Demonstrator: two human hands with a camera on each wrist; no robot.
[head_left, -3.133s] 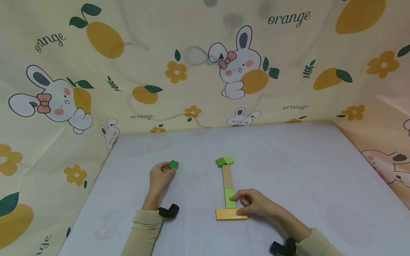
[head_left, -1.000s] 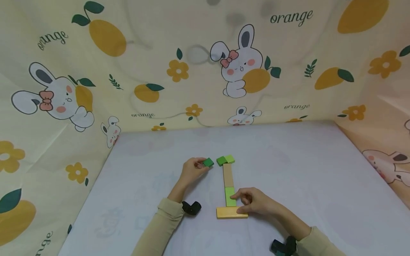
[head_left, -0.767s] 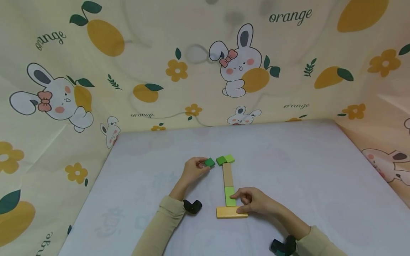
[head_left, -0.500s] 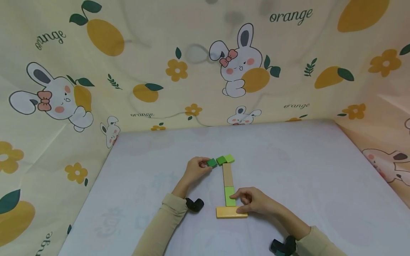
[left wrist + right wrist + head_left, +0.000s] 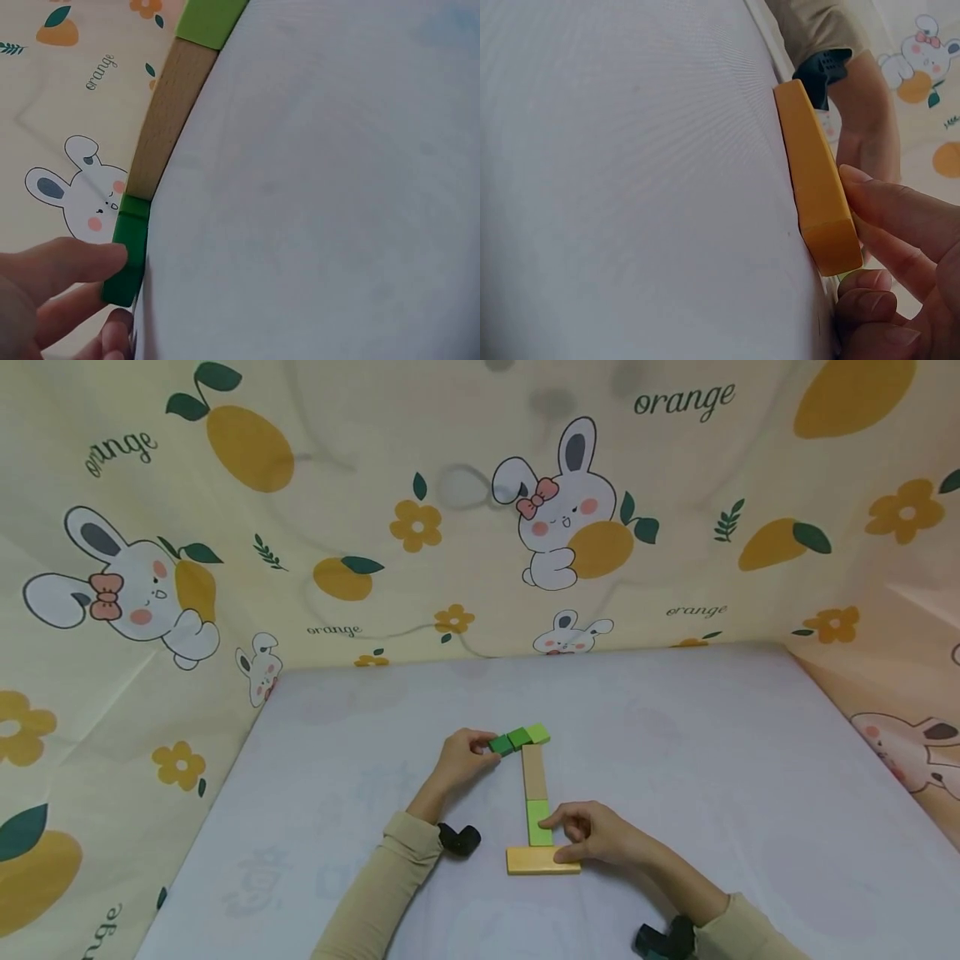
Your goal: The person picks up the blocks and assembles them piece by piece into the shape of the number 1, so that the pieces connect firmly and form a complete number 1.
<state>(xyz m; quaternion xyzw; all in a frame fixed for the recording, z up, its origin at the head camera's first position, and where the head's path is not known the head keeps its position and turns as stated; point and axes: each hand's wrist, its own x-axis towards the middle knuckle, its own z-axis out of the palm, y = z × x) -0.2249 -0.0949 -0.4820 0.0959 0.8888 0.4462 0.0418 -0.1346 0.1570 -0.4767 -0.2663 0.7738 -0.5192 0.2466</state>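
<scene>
My left hand [image 5: 459, 762] pinches a small dark green block [image 5: 500, 745] between thumb and fingers. Its right side meets a mid-green block [image 5: 519, 738], which lies beside a small lime block [image 5: 537, 732]. Below these, a long tan wooden block [image 5: 534, 772] runs down to a lime block [image 5: 537, 812], and a yellow block [image 5: 530, 861] lies crosswise at the bottom. My right hand [image 5: 600, 835] holds the right end of the yellow block with the thumb on it, while the bent index finger touches the lower lime block.
The blocks lie on a white tabletop [image 5: 697, 735]. A cream sheet [image 5: 450, 443] printed with rabbits and oranges stands behind and along both sides. Black wrist devices sit at the left wrist [image 5: 459, 841] and right wrist [image 5: 666, 937].
My left hand has carried the dark green block rightward until it meets the mid-green block at the top of the row. My right hand has stayed on the yellow and lime blocks.
</scene>
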